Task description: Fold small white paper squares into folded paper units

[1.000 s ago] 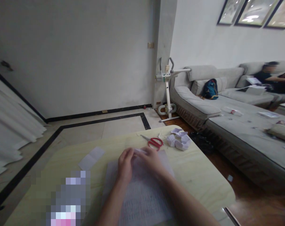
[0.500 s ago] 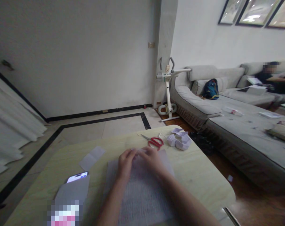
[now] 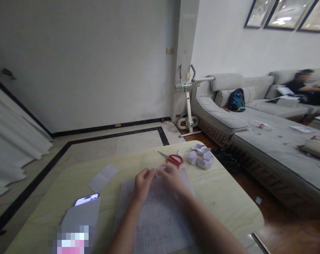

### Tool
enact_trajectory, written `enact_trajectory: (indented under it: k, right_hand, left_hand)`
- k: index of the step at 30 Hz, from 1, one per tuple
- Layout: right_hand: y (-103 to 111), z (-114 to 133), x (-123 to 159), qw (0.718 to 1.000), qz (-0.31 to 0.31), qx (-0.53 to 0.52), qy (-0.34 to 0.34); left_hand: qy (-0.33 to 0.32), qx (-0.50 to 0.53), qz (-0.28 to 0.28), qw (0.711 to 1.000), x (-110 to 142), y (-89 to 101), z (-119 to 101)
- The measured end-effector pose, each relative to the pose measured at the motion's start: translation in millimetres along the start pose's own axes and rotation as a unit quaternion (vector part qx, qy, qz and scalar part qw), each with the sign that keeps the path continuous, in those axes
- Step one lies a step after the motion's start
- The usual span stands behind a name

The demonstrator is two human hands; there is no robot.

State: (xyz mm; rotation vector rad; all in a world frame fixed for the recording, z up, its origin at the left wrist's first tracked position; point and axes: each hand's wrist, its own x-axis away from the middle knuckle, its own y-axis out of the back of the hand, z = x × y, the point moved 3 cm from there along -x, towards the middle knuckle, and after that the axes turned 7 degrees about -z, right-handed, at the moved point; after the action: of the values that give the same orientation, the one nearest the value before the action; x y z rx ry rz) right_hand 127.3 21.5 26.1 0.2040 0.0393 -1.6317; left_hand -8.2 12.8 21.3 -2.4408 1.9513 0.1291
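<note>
My left hand (image 3: 143, 184) and my right hand (image 3: 172, 177) meet over the far edge of a large sheet covered with writing (image 3: 162, 222). Both have their fingers pinched on a small piece of white paper (image 3: 155, 170), mostly hidden behind the fingers. Just beyond my right hand lie red-handled scissors (image 3: 175, 160), their blades pointing left. Several folded white paper pieces (image 3: 203, 159) rest at the table's far right corner. To the left of my left hand is a creased rectangular sheet of paper (image 3: 103, 177).
A phone with a lit screen (image 3: 87, 199) lies at the left of the pale table (image 3: 223, 204), partly under a grey sheet. A grey sofa (image 3: 276, 141) with a blue backpack (image 3: 237, 100) stands at right, a person sitting at its far end. Exercise equipment (image 3: 188, 102) stands behind the table.
My fingers have shifted slightly around the small piece of paper, and my left hand has moved a little to the right. The things on the table stay put.
</note>
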Motion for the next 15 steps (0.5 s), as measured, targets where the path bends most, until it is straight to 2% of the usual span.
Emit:
enact_trajectory:
  k: [15]
  right_hand:
    - [-0.6,-2.3,1.6,0.999,-0.011,0.033,0.020]
  left_hand:
    - [-0.033,-0.070,-0.016,0.997,-0.9,2.6,8.6]
